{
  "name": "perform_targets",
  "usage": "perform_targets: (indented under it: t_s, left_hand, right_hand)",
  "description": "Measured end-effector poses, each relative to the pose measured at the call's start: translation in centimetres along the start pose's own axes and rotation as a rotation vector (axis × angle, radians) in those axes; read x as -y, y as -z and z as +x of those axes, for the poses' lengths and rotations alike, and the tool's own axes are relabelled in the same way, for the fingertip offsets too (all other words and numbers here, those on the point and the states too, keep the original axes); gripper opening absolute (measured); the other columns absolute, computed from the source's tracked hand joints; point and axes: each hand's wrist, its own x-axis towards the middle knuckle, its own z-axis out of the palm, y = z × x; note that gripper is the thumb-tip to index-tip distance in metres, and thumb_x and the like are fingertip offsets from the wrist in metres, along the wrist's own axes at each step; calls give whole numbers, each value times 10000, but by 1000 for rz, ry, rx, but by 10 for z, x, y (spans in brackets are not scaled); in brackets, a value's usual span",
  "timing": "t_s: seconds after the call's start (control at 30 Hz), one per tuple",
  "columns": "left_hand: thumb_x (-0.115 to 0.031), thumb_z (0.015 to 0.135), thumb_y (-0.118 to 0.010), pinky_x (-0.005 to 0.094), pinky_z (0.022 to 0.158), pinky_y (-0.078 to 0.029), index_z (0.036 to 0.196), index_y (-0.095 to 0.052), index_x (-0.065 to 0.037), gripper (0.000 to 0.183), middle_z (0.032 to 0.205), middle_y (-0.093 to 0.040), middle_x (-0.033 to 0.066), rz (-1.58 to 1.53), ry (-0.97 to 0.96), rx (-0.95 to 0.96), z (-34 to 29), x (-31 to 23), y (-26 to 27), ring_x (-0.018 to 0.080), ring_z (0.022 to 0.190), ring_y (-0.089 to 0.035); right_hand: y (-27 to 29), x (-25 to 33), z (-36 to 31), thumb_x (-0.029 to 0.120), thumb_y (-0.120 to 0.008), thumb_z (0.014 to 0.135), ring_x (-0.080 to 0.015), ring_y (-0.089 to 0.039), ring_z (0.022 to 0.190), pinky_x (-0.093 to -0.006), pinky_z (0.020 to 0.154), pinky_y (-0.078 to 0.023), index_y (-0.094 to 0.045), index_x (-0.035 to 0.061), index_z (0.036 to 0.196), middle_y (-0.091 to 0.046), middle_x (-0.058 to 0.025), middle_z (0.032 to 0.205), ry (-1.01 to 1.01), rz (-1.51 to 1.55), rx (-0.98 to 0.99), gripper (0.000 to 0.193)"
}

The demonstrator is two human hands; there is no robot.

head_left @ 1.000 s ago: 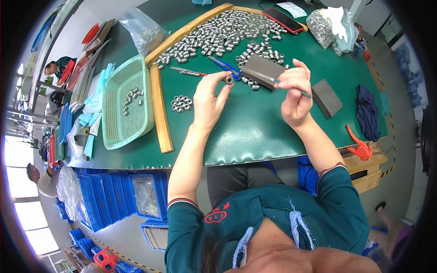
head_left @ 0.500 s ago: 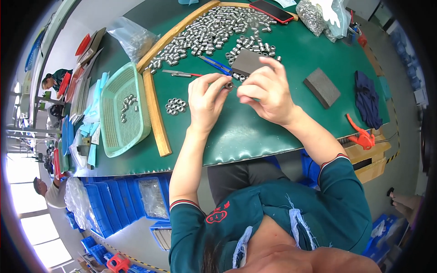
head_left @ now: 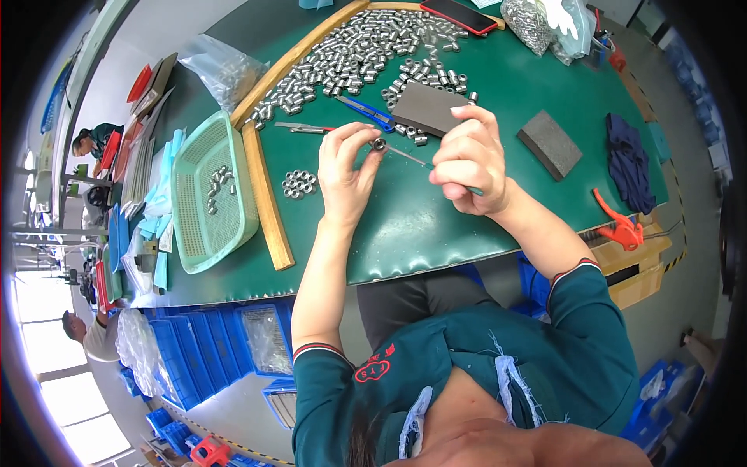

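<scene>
Between the thumb and fingers of my left hand (head_left: 347,173) is a small shiny metal sleeve (head_left: 379,144), its round end facing to the right. My right hand (head_left: 476,159) is closed around a slim tool (head_left: 408,156) with a thin metal shaft and a dark greenish handle. The shaft points left and its end reaches the sleeve; whether it enters the bore I cannot tell. Beyond my hands, a large heap of metal sleeves (head_left: 350,58) covers the green table. A small cluster of upright sleeves (head_left: 299,184) stands left of my left hand.
Past my hands lie a blue utility knife (head_left: 366,112), a slim metal-bladed tool (head_left: 302,128) and a brown block (head_left: 429,107). A green basket (head_left: 184,226) with several sleeves stands left, beside a wooden strip (head_left: 264,198). A grey block (head_left: 549,145) and orange-handled tool (head_left: 620,226) are right.
My right hand has drawn back a little to the right, and the tool's shaft now shows clearly. My left hand has shifted slightly left, still holding the sleeve.
</scene>
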Motion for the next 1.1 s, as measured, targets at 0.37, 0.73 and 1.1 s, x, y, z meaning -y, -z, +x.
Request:
perform_targets:
  t_s: [0.37, 0.73, 1.1]
  left_hand:
    - [-28, 627, -751, 346, 795, -405, 942, -619, -114, 353, 963, -607, 23, 64, -63, -54, -2, 1, 0, 219, 901, -567]
    - [-45, 624, -765, 352, 801, -404, 943, -618, -115, 358, 962, -603, 28, 134, -112, -38, -1, -3, 0, 221, 905, -566]
    - [-9, 693, -742, 359, 848, -442, 958, -591, -62, 310, 957, -603, 84, 101, 3, 18, -1, -4, 4, 252, 960, -573]
  right_hand:
    - [-3, 1, -4, 315, -630, 851, -170, -542, 711, -429, 888, -440, -576, 159, 856, -553, 36, 746, 53, 54, 9, 165]
    - [-6, 2, 3, 282, -686, 780, -181, -552, 756, -421, 903, -427, -584, 158, 865, -563, 22, 748, -51, -61, 159, 182]
    - [0, -2, -3, 356, -478, 956, -173, -540, 679, -411, 812, -467, -548, 136, 821, -571, 34, 692, -20, 99, -143, 267]
